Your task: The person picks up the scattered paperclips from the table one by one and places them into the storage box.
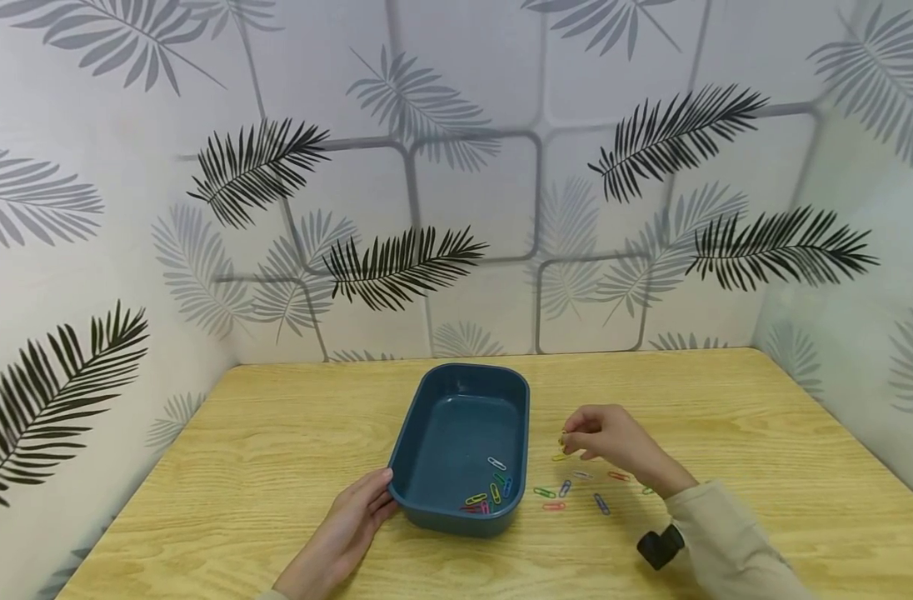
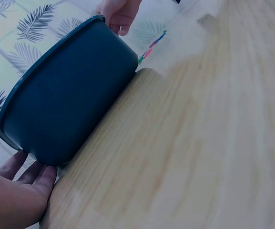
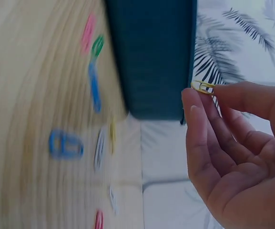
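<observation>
A deep dark-blue plastic tray (image 1: 456, 433) stands on the wooden table. At its near left corner, my left hand (image 1: 351, 521) holds it, thumb at the rim and fingers against the outer wall. My right hand (image 1: 614, 437) is raised just right of the tray, pinching a yellow paper clip (image 3: 204, 87) between thumb and fingertips. Inside the tray, several coloured clips lie by the near right corner, among them a white paper clip (image 1: 497, 463). Below the right hand, another yellow paper clip (image 1: 560, 457) lies on the table.
Between the tray and my right forearm lie several loose clips, including a red paper clip (image 1: 619, 476), a pink paper clip (image 1: 554, 506) and a blue paper clip (image 1: 602, 503). A leaf-patterned wall covering (image 1: 471, 208) rises behind the wooden table (image 1: 291, 433).
</observation>
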Available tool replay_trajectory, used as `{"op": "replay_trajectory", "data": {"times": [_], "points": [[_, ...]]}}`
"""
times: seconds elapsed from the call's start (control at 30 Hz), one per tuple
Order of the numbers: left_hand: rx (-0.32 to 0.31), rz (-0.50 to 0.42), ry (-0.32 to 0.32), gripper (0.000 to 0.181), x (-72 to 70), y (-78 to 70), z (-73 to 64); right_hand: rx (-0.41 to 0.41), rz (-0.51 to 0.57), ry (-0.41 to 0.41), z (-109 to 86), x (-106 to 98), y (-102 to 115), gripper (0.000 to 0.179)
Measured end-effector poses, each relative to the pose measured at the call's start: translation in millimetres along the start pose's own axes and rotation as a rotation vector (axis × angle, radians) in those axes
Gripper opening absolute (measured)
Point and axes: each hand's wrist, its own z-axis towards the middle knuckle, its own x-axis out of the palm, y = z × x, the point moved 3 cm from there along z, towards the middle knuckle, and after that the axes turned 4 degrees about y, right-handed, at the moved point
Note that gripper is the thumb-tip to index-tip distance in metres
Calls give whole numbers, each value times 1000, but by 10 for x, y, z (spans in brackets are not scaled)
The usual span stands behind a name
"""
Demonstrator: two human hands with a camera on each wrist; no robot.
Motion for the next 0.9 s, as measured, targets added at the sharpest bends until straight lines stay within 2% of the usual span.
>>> {"op": "replay_trajectory", "data": {"times": [0.17, 0.43, 0.73, 0.9], "points": [[-3, 8, -3, 60, -4, -8, -7, 9, 103, -6, -4, 86, 109, 16], [-18, 11, 22, 64, -7, -2, -9, 17, 176, -37, -20, 206, 231, 17], [13, -1, 11, 55, -9, -3, -7, -26, 233, 14, -40, 360, 322, 14], [9, -1, 6, 56, -10, 0, -16, -43, 262, 61, -62, 444, 359, 16]]}}
